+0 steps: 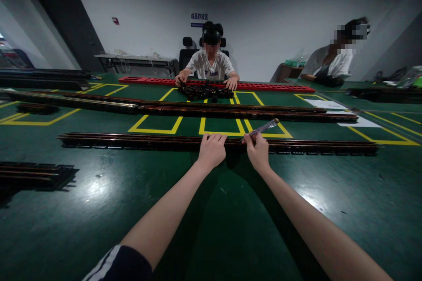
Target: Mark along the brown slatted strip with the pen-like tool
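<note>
A long black strip [158, 142] with thin brownish lines along it lies crosswise on the green table in front of me. My left hand [212, 150] is closed on its middle, fingers curled over the far edge. Just to the right, my right hand [258, 153] grips a slim tool with a clear handle [265, 127], its dark-capped end slanting up to the right. The tool's other end is down by the strip, mostly hidden by my fingers, so its kind cannot be made out.
More long dark strips [231, 110] lie beyond, over yellow tape outlines; another bundle [33, 175] sits at left. Across the table a person [211, 63] handles a dark cluster of parts [204, 91] beside a red slotted rail [273, 87]. A second person [329, 61] is at right.
</note>
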`<state>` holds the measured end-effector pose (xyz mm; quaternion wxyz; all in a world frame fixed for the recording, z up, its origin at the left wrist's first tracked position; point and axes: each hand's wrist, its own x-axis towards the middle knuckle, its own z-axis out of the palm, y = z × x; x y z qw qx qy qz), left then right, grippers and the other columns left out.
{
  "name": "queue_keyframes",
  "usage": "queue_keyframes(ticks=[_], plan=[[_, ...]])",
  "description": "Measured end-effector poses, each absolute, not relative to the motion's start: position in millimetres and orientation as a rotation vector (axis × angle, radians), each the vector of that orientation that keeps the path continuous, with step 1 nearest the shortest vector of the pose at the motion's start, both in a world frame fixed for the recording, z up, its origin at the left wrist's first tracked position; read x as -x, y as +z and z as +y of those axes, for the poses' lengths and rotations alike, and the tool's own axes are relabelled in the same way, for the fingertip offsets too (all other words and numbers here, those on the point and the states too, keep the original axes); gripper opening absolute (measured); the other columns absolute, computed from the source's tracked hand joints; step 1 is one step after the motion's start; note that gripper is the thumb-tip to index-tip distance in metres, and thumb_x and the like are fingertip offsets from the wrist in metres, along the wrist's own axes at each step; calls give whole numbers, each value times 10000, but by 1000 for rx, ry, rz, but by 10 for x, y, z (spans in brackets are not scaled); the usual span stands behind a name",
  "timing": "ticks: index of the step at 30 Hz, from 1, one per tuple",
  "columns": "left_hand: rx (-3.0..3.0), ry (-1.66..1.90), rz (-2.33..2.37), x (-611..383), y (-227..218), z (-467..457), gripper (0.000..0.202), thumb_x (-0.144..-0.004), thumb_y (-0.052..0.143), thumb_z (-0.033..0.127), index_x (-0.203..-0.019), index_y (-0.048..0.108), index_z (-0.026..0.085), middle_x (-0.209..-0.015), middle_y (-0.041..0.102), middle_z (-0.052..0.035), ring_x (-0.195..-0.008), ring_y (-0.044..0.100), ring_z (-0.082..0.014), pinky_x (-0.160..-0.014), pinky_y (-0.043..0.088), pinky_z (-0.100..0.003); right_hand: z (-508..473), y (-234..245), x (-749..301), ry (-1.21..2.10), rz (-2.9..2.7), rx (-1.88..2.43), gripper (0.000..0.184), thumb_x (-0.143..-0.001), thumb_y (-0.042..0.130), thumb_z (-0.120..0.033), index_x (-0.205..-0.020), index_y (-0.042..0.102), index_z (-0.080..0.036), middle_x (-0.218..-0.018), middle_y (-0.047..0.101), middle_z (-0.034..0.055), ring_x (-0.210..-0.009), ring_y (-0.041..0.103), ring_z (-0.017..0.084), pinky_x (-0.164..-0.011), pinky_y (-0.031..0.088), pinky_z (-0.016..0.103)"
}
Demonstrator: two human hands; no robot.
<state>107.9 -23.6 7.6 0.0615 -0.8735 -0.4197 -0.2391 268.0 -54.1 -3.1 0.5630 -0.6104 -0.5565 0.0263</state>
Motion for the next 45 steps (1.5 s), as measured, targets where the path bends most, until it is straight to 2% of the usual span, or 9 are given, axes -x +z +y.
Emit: queue_keyframes(ticks=[16, 26, 36, 41, 45], plan=[[2668, -719, -1288, -1071, 69, -236, 397, -906, 355, 196, -1206, 610, 145, -1211, 668, -91, -1101, 607, -211, -987, 415, -427, -559, -22, -2673, 90, -1266, 1418, 331, -868, 466, -513, -715, 531, -226, -670, 683, 52, -672, 628, 246, -764, 447, 416], [2654, -711, -1278, -1073, 59, -236, 404, -894, 362, 195, -1209, 609, 139, -1204, 667, -102, -1097, 602, -234, -974, 407, -431, -544, -34, -2692, 106, -1243, 1406, 387, -856, 458, -575, -709, 532, -224, -654, 681, 52, -667, 635, 237, -721, 452, 381], [2670, -740, -1295, -1081, 81, -255, 404, -868, 440, 316, -1169, 610, 107, -1161, 674, -122, -1049, 608, -247, -934, 422, -428, -552, -25, -2691, 142, -1229, 1377, 368, -852, 479, -566, -722, 532, -225, -662, 686, 53, -680, 650, 235, -733, 463, 377], [2654, -721, -1303, -1103, 74, -241, 422, -886, 445, 421, -1126, 617, 119, -1118, 681, -124, -1014, 615, -257, -912, 426, -432, -554, -26, -2693, 150, -1227, 1380, 367, -848, 477, -565, -722, 532, -225, -680, 691, 57, -695, 648, 241, -750, 456, 389], [2645, -699, -1310, -1104, 72, -233, 415, -894, 457, 446, -1113, 616, 132, -1115, 680, -120, -1026, 611, -257, -910, 425, -420, -553, -31, -2691, 161, -1233, 1386, 372, -850, 471, -570, -725, 532, -225, -687, 689, 59, -712, 646, 246, -766, 451, 401]])
